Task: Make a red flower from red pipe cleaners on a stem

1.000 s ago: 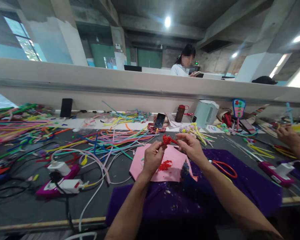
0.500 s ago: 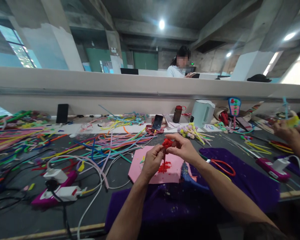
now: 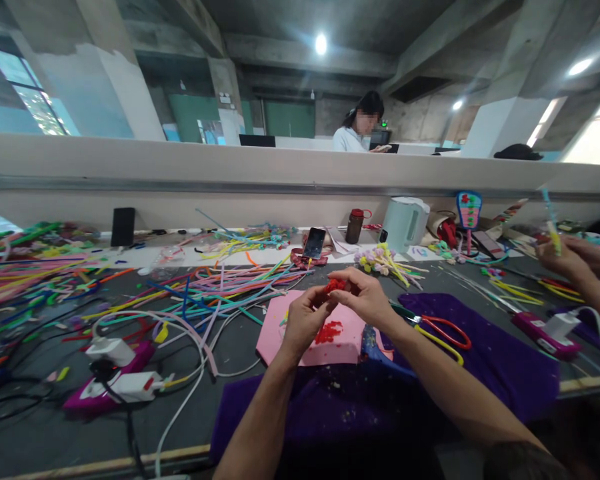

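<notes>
Both my hands meet above a pink sheet (image 3: 290, 330) and pinch a small red pipe-cleaner flower (image 3: 335, 286). My left hand (image 3: 304, 319) grips it from below, fingers curled around its stem. My right hand (image 3: 366, 298) closes over the red head from the right. A red fuzzy piece (image 3: 329, 331) lies on the pink sheet under my hands. A blue glue gun (image 3: 373, 343) lies just right of the sheet, on the purple cloth (image 3: 485, 360).
Red-handled scissors (image 3: 443, 329) lie on the cloth to the right. Many coloured pipe cleaners (image 3: 220, 280) and white cables with chargers (image 3: 115, 353) cover the left. A phone (image 3: 314, 243), bottle (image 3: 354, 226) and kettle (image 3: 404, 224) stand behind. Another person's hands (image 3: 570, 257) work at far right.
My hands drew together: the right hand moved from beside the red flower to closing over its head. The stem, upright half a second ago, is now hidden in my left hand.
</notes>
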The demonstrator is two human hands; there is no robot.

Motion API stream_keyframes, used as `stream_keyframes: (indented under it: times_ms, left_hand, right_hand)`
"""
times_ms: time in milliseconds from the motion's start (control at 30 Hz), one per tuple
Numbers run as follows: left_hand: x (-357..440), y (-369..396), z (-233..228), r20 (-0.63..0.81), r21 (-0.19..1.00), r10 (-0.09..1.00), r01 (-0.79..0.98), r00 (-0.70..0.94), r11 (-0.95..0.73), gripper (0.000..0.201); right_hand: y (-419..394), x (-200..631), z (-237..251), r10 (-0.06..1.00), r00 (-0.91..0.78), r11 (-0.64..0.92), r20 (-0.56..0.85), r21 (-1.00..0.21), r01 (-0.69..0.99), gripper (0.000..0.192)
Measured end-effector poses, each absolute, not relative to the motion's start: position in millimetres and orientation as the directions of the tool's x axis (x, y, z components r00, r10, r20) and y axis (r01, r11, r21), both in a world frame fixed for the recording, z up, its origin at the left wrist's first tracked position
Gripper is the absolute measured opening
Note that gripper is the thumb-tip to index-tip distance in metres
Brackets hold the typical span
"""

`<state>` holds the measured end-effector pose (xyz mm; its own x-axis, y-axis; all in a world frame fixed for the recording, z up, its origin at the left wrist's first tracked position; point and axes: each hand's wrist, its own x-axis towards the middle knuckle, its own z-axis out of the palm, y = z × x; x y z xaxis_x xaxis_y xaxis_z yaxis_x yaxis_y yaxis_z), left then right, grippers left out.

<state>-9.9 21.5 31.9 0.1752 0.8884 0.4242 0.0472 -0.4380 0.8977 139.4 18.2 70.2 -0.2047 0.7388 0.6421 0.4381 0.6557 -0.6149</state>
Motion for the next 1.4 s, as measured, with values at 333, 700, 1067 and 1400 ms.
stream_keyframes:
  times_ms: [333, 700, 1067, 1400]
  left_hand:
    - [-16, 21, 36, 0.31, 0.951, 0.937, -0.038, 0.159, -0.308, 0.024]
    - [-14, 22, 36, 0.195, 0.967, 0.942, -0.214, 0.274, -0.139, 0.03]
    - [-12, 27, 29, 0.091, 0.944, 0.957, -0.331, 0.274, 0.005, 0.026]
    - [-15, 31, 28, 0.14, 0.941, 0.975, -0.329, 0.17, -0.078, 0.024]
  right_hand:
    - [18, 153, 64, 0.86, -0.095, 0.511, 0.502, -0.842, 0.172, 0.037]
    - [18, 163, 38, 0.912, -0.01, 0.405, 0.41, -0.897, 0.176, 0.026]
    - [10, 137, 28, 0.904, -0.222, 0.413, 0.367, -0.882, 0.226, 0.028]
    - [11, 155, 37, 0.86, -0.185, 0.5, 0.476, -0.709, 0.497, 0.027]
